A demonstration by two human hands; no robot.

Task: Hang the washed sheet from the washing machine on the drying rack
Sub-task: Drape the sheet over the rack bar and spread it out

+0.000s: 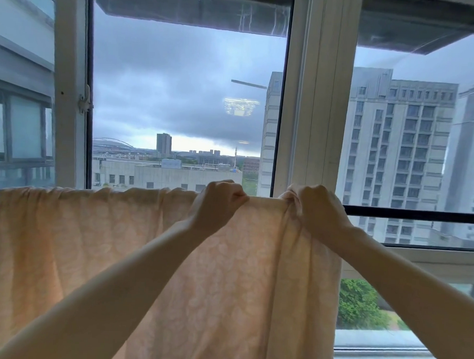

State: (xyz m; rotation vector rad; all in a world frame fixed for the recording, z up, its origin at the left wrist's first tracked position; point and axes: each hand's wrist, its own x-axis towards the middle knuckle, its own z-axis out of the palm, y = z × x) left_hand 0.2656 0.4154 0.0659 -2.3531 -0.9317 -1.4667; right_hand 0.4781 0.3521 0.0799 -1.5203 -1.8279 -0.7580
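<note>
left grip (218,203), right grip (318,210), pinching sheet (91,254) top

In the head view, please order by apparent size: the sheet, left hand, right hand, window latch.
1. sheet: largest by far.
2. left hand and right hand: about alike, not ranked.
3. window latch: smallest, though farther from the camera.

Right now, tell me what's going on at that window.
A person is hanging a pale peach patterned sheet over a dark rail in front of the window. The left hand and right hand both grip its top edge at the rail, close together. The sheet is draped along the rail from the left side to the right hand, where it is bunched. To the right of that, the rail is bare.
</note>
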